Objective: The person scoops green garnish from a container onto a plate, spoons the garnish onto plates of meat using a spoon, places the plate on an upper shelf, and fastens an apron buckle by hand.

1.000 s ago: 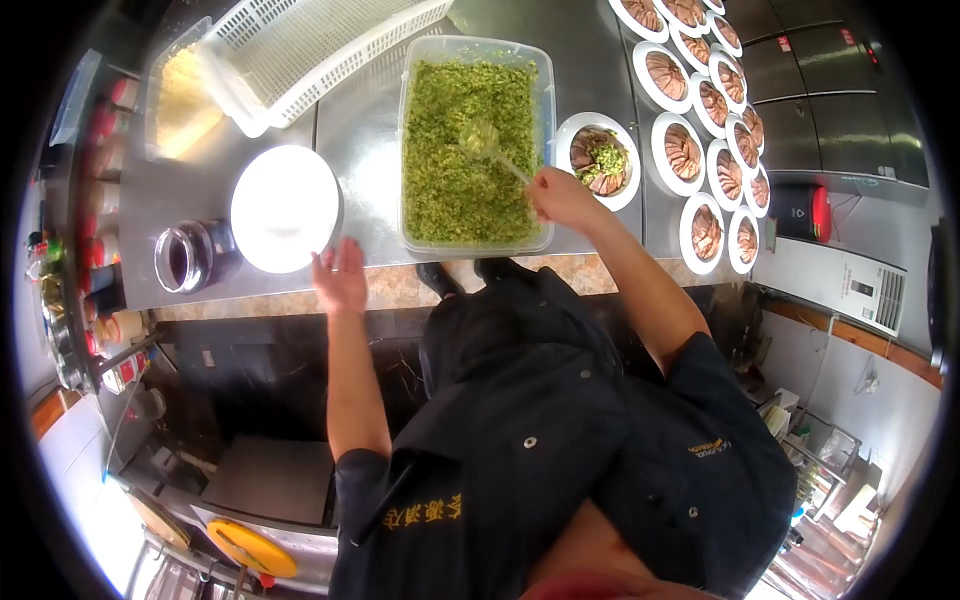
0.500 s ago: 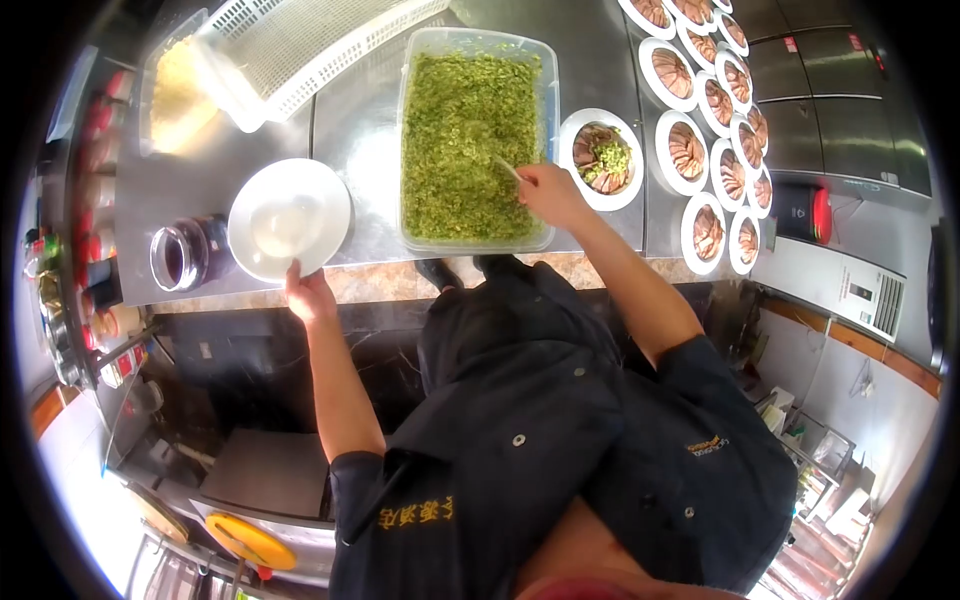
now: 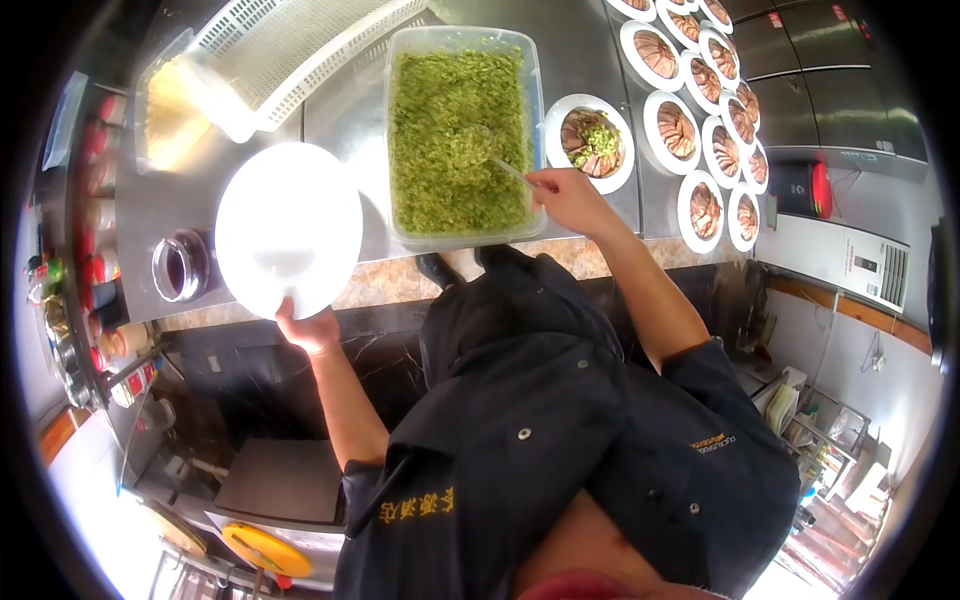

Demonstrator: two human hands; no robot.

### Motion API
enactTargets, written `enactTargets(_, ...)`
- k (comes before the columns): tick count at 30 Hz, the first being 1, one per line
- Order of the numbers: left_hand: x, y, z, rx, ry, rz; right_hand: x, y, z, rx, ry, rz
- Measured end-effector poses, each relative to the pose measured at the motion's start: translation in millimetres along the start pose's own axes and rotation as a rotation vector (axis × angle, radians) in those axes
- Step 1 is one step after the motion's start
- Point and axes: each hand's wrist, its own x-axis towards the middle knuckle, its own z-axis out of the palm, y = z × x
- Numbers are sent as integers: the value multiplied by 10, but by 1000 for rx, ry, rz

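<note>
My left hand [image 3: 309,327] pinches the near rim of a white plate [image 3: 290,215], thumb on its upper face. The plate is held up and tilted, with glare washing out its surface. In my right hand [image 3: 574,201] is the handle of a spoon [image 3: 513,173]; its bowl end is sunk in finely chopped green food [image 3: 450,130]. That food fills a clear plastic tub [image 3: 465,240] at the middle of the steel counter. Just right of the tub sits a white dish [image 3: 590,186] of sliced brown meat topped with some of the green bits.
Several white dishes [image 3: 700,245] of sliced meat crowd the counter's right side. A glass jar [image 3: 182,270] of dark liquid stands left of the plate. Farther back lie a white perforated basket [image 3: 335,58] and a clear tub [image 3: 145,150] of pale yellow food.
The white plate has risen toward the camera and tilted, held in my left hand. My right hand has shifted slightly, with the spoon still in the green food.
</note>
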Motion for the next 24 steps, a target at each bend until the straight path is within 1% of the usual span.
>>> enactTargets(2, 28, 1, 100, 35, -70, -14, -80, -189, -115, 213, -85, 183)
enactTargets(3, 34, -34, 136, 36, -76, -18, -126, -225, -181, 217, -78, 187)
enactTargets(5, 65, -130, 213, 149, -16, -49, -233, -268, -332, 637, -146, 241)
enactTargets(6, 127, -205, 274, 168, -59, -85, -313, -294, -440, 698, -146, 223)
enactTargets(7, 123, -275, 386, 208, -63, -74, -392, -360, -552, 708, -114, 228)
enactTargets(9, 213, -460, 564, 253, -288, -150, -567, -490, -765, 852, -158, 189)
enactTargets(10, 237, -601, 731, 232, -341, -195, -657, -469, -858, 1001, -178, 179)
enactTargets(11, 204, -770, 902, 226, -374, -213, -731, -415, -928, 1006, -139, 179)
enactTargets(13, 74, -1136, 1368, 215, -402, -329, -867, -301, -1074, 1161, -124, 169)
enactTargets(14, 60, -1340, 1492, 206, -417, -402, -913, -241, -1149, 1201, -127, 180)
enactTargets(16, -191, -1701, 1959, 153, -472, -497, -1075, -45, -1403, 1197, -52, 191)
enactTargets(18, -524, -2053, 2387, 136, -510, -528, -1291, 216, -1761, 1209, 55, 225)
enactTargets(19, -613, -2225, 2563, 128, -508, -588, -1323, 392, -1906, 1219, 66, 219)
enactTargets(20, -690, -2398, 2724, 125, -504, -643, -1339, 664, -2076, 1264, 108, 188)
enactTargets(21, -750, -2616, 2837, 137, -517, -641, -1348, 994, -2289, 1308, 150, 157)
enactTargets(22, -802, -2848, 2944, 135, -548, -659, -1299, 1318, -2568, 1250, 239, 121)
enactTargets(23, -862, -3034, 3019, 138, -572, -680, -1288, 1585, -2758, 1237, 301, 152)
enactTargets(24, -959, -3126, 3110, 155, -541, -685, -1219, 1838, -2950, 1181, 334, 154)
